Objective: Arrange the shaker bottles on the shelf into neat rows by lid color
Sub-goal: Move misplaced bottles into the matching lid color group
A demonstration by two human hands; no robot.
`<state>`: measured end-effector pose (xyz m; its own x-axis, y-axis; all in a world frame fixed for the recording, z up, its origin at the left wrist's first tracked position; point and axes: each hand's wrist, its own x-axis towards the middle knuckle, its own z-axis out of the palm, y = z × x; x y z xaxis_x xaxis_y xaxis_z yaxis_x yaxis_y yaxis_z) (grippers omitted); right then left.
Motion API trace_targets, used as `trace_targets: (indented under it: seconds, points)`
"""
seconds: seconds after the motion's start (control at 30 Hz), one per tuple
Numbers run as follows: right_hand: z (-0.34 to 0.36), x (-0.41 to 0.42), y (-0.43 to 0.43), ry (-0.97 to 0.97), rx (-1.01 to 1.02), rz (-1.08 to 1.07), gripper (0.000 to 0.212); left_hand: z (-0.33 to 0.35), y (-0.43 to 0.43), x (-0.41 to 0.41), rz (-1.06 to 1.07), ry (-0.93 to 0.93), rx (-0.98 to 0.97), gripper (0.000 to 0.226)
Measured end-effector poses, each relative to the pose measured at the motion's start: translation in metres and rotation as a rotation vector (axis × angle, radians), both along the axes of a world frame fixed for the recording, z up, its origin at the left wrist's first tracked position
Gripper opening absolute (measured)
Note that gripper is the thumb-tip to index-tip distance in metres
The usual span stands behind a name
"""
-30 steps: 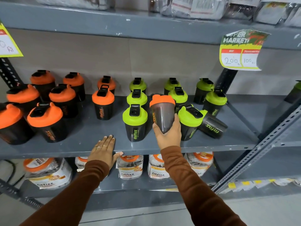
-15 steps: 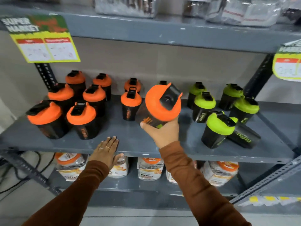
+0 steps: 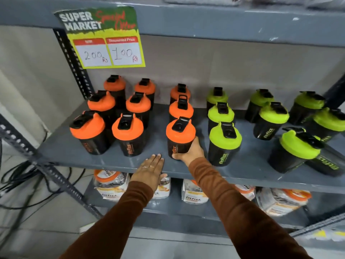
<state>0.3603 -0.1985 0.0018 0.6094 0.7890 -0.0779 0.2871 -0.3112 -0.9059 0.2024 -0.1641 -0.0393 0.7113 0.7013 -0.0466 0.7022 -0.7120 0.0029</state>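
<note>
Black shaker bottles stand on a grey metal shelf point(image 3: 115, 161). Orange-lidded ones fill the left half, green-lidded ones the right. My right hand point(image 3: 188, 152) grips the base of an orange-lidded bottle point(image 3: 180, 137), which stands upright at the front of a column of three orange bottles. My left hand point(image 3: 149, 171) lies flat and open on the shelf's front edge, just left of that bottle. A green-lidded bottle point(image 3: 224, 143) stands right beside my right hand. At the far right a green-lidded bottle point(image 3: 295, 148) leans against another one lying on its side point(image 3: 328, 165).
A yellow price sign point(image 3: 106, 40) hangs from the shelf above at the left. Bagged products point(image 3: 112, 184) with orange lids fill the shelf below. A perforated upright point(image 3: 74, 58) and a diagonal brace point(image 3: 46, 165) frame the left side, with cables point(image 3: 18, 176) behind.
My right hand carried the orange-lidded bottle from among the green ones leftward and set it down upright at the front of the third orange column. The view shifted left.
</note>
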Motion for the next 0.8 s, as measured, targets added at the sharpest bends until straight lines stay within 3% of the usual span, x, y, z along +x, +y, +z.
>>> trace_targets:
  seconds: [0.13, 0.2, 0.3, 0.37, 0.43, 0.53, 0.63, 0.7, 0.8]
  points:
    - [-0.012, -0.007, -0.016, 0.022, 0.049, 0.052, 0.097, -0.009, -0.003, -0.003, 0.029, -0.05, 0.068, 0.053]
    - [-0.021, -0.009, -0.037, 0.048, 0.098, 0.035, 0.092, -0.014, -0.007, -0.003, -0.048, -0.11, 0.134, 0.049]
    - [-0.035, 0.002, -0.081, -0.05, 0.196, -0.067, 0.041, -0.02, -0.024, 0.006, -0.226, -0.267, 0.176, 0.045]
    - [-0.038, 0.016, -0.112, -0.114, 0.247, -0.213, 0.015, -0.022, -0.04, 0.026, -0.323, -0.271, 0.194, 0.044]
    - [-0.034, 0.042, -0.138, -0.191, 0.278, -0.395, 0.027, -0.019, -0.059, 0.054, -0.404, -0.212, 0.161, 0.045]
    - [-0.024, 0.094, -0.172, -0.21, 0.318, -0.632, 0.025, -0.014, -0.085, 0.106, -0.524, -0.171, 0.165, 0.049]
    - [-0.016, 0.15, -0.205, -0.356, 0.263, -0.802, 0.033, -0.003, -0.11, 0.159, -0.607, -0.131, 0.128, 0.044]
    - [-0.007, 0.186, -0.222, -0.521, 0.109, -0.85, 0.047, 0.003, -0.124, 0.193, -0.595, -0.06, 0.106, 0.052]
    - [0.006, 0.231, -0.231, -0.675, -0.035, -0.753, 0.066, 0.007, -0.135, 0.233, -0.48, 0.024, 0.037, 0.07]
